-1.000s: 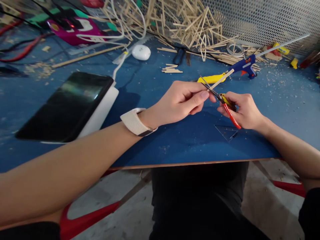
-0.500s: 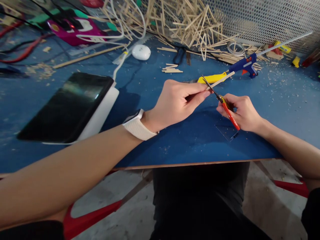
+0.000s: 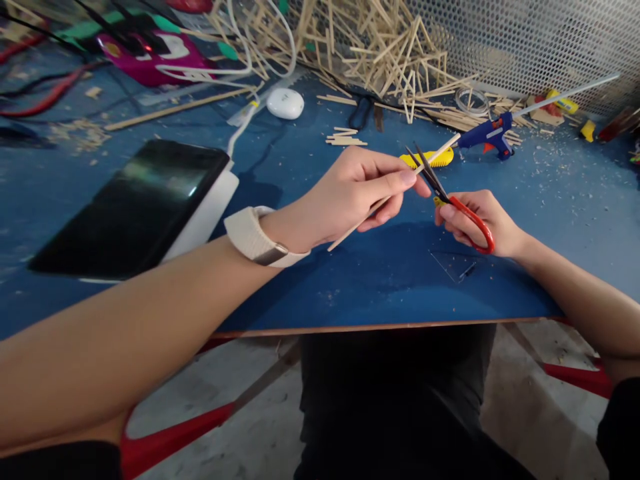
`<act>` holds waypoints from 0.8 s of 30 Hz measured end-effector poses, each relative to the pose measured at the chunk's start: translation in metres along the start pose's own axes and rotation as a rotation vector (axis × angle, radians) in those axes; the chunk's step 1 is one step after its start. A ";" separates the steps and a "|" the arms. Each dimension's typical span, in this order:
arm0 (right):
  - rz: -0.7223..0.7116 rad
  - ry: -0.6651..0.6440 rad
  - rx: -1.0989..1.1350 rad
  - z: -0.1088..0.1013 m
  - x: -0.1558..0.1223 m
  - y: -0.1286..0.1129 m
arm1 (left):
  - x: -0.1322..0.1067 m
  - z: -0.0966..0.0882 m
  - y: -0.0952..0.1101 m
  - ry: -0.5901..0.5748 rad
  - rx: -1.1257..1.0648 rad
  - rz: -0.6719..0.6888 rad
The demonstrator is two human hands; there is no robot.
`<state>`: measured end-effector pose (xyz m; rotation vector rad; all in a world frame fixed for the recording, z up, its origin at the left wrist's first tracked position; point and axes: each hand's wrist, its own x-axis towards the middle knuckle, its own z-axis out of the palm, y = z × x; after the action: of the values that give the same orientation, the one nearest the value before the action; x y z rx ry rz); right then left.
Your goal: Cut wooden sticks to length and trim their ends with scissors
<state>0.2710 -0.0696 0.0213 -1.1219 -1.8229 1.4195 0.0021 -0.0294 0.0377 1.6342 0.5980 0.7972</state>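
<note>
A thin wooden stick is pinched between the thumb and fingers of my left hand. It slants up to the right, its far end near the nozzle of a blue glue gun. My right hand is closed around the red handles of a pair of scissors. The parted blades cross the stick just beyond my left fingertips. Behind the blades lies a yellow utility knife, partly covered. A few short cut sticks rest on the blue table beyond my left hand.
A dark tablet leans on a white stand at left, with a white earbud case behind it. At the back, a heap of wooden sticks lies against a perforated metal panel. A magenta power strip with cables sits back left.
My left hand has turned, so the stick's near end now shows below it. The scissors have opened wider and tilted, showing the red handle loop more fully.
</note>
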 end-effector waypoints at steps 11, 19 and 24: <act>0.009 0.010 0.033 0.000 0.000 0.002 | 0.000 0.003 -0.004 -0.021 0.123 0.046; 0.003 0.015 0.020 0.002 -0.003 -0.002 | 0.000 0.008 -0.005 0.022 0.057 -0.045; -0.003 0.022 -0.013 0.004 -0.003 -0.004 | 0.003 0.005 -0.010 -0.005 0.090 0.028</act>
<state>0.2682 -0.0749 0.0244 -1.1358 -1.8202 1.3908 0.0077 -0.0285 0.0283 1.7294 0.6160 0.7968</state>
